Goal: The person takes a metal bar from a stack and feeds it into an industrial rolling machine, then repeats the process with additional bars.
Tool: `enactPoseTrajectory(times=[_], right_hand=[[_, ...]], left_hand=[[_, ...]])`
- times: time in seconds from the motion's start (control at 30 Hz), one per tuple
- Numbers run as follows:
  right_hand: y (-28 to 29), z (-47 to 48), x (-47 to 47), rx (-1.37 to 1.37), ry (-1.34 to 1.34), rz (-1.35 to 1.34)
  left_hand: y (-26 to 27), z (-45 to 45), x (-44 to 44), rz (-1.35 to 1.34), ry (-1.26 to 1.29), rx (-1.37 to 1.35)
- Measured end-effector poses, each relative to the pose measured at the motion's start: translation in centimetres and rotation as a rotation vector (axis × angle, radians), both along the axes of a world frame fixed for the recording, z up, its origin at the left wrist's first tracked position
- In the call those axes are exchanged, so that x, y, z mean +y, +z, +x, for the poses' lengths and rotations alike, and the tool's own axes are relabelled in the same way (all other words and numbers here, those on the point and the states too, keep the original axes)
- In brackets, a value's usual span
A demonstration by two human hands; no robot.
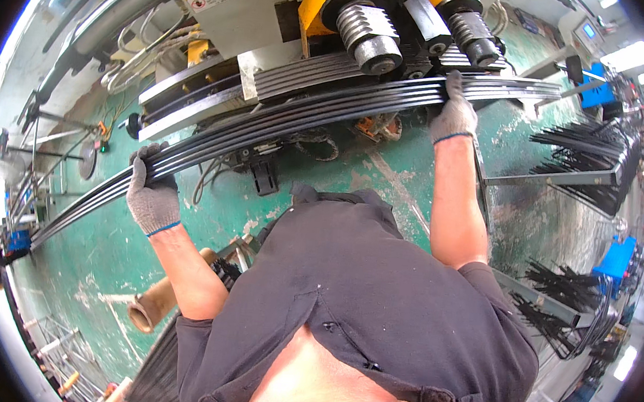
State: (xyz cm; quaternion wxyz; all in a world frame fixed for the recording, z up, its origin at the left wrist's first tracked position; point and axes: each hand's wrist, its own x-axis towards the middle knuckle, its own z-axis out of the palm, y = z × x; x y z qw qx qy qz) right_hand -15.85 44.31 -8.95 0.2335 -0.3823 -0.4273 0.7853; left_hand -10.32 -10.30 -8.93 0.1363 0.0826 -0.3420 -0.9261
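Observation:
A bundle of several long, dark metal bars spans the view in front of me, side by side. Wearing a grey knit glove, my left hand grips the bundle towards its left part, thumb on top and fingers partly hidden beneath. My right hand, gloved alike, holds the bars farther right with its thumb laid over them. Just beyond the bundle stands a machine with two threaded steel shafts in yellow housings. Its ribbed dark metal part lies close behind the bars; whether they touch I cannot tell.
Racks at the right hold many dark rods. A cardboard tube lies at lower left, near a stack of dark strips. Below the machine, cables and a black foot-pedal-like part sit over the green floor.

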Motion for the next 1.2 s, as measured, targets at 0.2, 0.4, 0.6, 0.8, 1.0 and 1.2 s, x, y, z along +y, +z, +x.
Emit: enactPoseTrajectory(times=[0.2, 0.4, 0.6, 0.8, 1.0, 1.2], right_hand=[[3.0, -1.3, -7.2, 0.060, 0.287, -0.003], [-0.7, -3.5, -7.8, -0.020, 0.367, 0.120], [-3.2, -4.8, -7.8, 0.056, 0.225, 0.017], [-3.4, -5.3, -8.3, 0.021, 0.233, 0.016], [-12.3, -8.2, -5.0, -0.045, 0.384, 0.491], [-8.7, -7.6, -7.4, -0.114, 0.295, 0.375]], left_hand=[[-2.0, -4.7, 3.5, -0.057, -0.126, -0.104], [-4.6, -8.3, 11.2, -0.377, -0.201, -0.084], [-2.4, -8.5, 10.5, 0.058, -0.208, -0.165], [-6.7, -9.6, 2.1, 0.101, -0.057, -0.109], [-6.2, -10.1, 4.2, 0.092, -0.030, -0.241], [-3.9, -10.5, 9.7, 0.053, -0.115, -0.262]])
